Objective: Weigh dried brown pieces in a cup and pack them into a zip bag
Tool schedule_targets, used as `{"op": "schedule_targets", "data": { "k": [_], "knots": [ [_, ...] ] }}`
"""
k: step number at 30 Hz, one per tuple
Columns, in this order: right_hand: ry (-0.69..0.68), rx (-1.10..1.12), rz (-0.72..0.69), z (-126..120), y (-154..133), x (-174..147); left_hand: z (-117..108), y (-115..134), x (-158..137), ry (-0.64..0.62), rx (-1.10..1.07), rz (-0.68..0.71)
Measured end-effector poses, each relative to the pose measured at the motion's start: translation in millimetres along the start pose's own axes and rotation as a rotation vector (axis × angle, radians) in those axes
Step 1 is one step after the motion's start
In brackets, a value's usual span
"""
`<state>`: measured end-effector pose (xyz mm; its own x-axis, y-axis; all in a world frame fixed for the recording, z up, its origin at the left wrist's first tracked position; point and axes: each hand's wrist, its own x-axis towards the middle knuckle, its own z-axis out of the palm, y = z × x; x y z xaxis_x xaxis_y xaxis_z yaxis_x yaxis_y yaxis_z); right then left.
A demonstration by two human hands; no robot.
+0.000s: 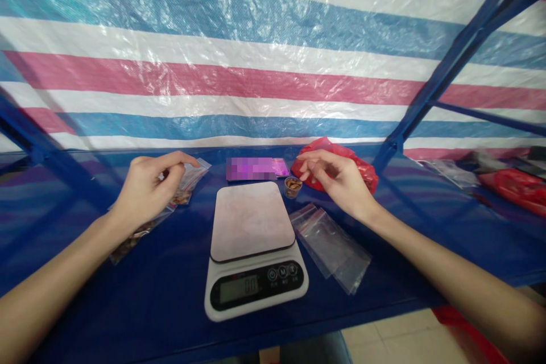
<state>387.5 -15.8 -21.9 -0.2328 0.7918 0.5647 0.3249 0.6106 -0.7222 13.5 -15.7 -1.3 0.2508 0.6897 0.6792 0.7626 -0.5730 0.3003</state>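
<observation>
My left hand (147,186) hovers over clear zip bags with brown pieces inside; its index finger stretches across the nearer top of one zip bag (184,196), and I see no clear grip on it. Another filled zip bag (128,242) lies partly hidden below my wrist. My right hand (336,179) is beside a small clear cup (293,186) of brown pieces, fingers loosely bent and apart, nothing visible in them. Behind that hand sits a red plastic bag (367,168). Between both hands stands a white kitchen scale (253,222), its plate bare and its display reading about 0.0.
Flat transparent zip bags (335,247) lie right of the scale. A phone (258,169) with a purple screen is behind it. Blue metal posts (443,62) flank the blue tabletop (170,307). A striped plastic sheet (239,68) hangs behind. More red plastic (518,187) lies far right.
</observation>
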Motion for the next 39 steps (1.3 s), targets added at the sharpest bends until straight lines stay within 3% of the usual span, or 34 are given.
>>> {"op": "schedule_targets", "data": {
  "k": [16, 29, 39],
  "knots": [
    [-0.005, -0.034, -0.042, -2.1, -1.8, -2.3, 3.5, -3.4, -1.1, 0.024, -0.021, 0.065],
    [0.054, -0.023, -0.009, -1.9, -6.4, -4.4, 3.4, -5.9, -2.9, 0.001, 0.004, 0.022],
    [-0.016, -0.065, -0.026, -1.8, -0.4, -5.8, 3.5, -3.9, -1.8, 0.0, 0.007, 0.025]
  ]
}}
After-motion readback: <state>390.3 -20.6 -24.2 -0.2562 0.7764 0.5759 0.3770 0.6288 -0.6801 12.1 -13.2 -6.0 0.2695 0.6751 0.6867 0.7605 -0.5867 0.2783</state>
